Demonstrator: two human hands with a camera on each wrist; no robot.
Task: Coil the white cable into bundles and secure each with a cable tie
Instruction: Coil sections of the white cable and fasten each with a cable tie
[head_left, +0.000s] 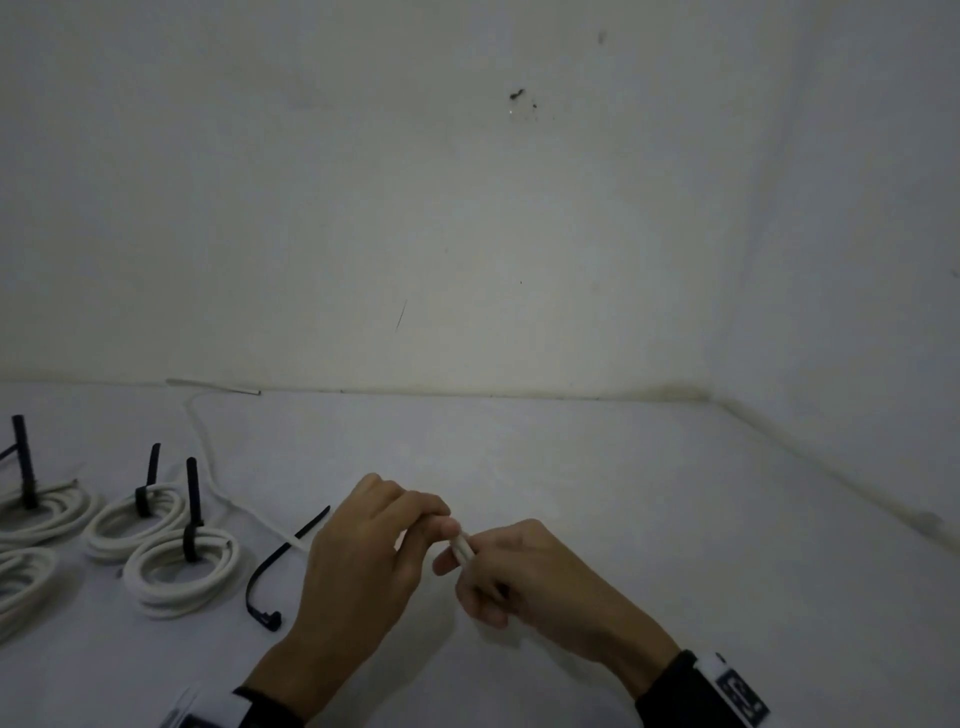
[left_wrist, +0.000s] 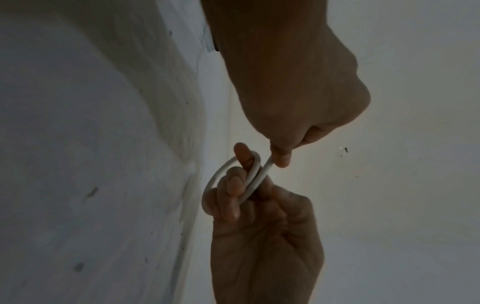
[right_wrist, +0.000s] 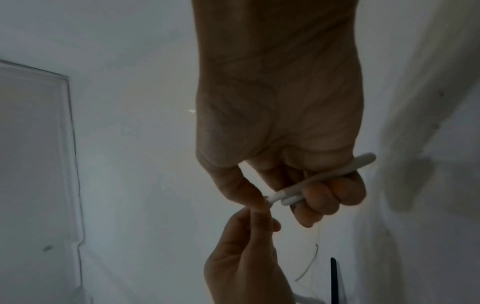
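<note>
**Next bundle just started**

Four tied bundles (head_left: 182, 577) sit on the counter (head_left: 571, 467) at left (leftmost ones partly cut off). Right hand (head_left: 524, 577) curls round a first small loop of white cable (left_wrist: 249, 176); left hand (head_left: 363, 551) pinches the strand beside it. Loose cable tie (head_left: 280, 561) lies ready, unused.
</note>
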